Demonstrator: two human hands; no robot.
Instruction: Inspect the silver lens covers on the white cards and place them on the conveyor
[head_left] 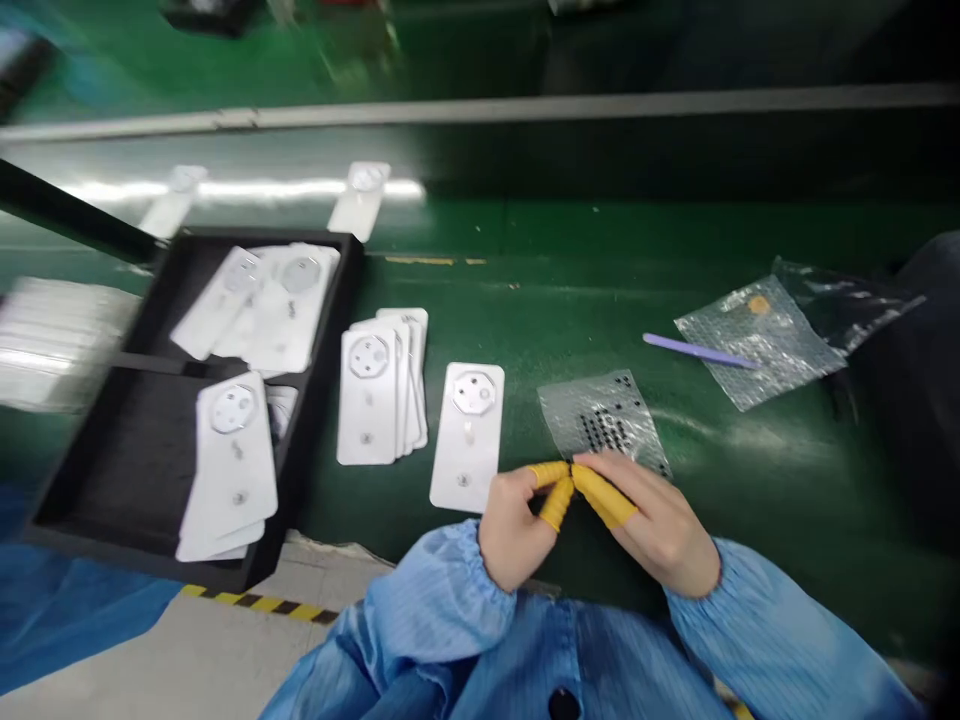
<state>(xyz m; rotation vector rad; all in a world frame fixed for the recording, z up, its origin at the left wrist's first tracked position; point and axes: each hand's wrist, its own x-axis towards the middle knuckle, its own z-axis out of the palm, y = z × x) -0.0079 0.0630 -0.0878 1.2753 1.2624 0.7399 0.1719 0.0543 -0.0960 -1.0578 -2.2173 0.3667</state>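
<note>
My left hand (521,520) and my right hand (652,515) meet fingertip to fingertip, both wearing yellow finger cots. A tiny dark piece seems pinched between them, too small to name. Just beyond my fingers lies a clear plastic sheet (566,405) dotted with rows of small black pieces. Left of my left hand, a white phone-back-shaped panel (480,450) with an octagonal ring of round holes lies flat on the green table. Beside it is a fanned stack of similar white panels (367,410).
A black divided tray (112,460) with more white panels stands at the left. Purple tweezers (697,350) touch a bubble-wrap bag (772,340) at the right. Behind, a metallic strip (277,190) carries two more panels. A blue sleeve (82,610) shows at lower left.
</note>
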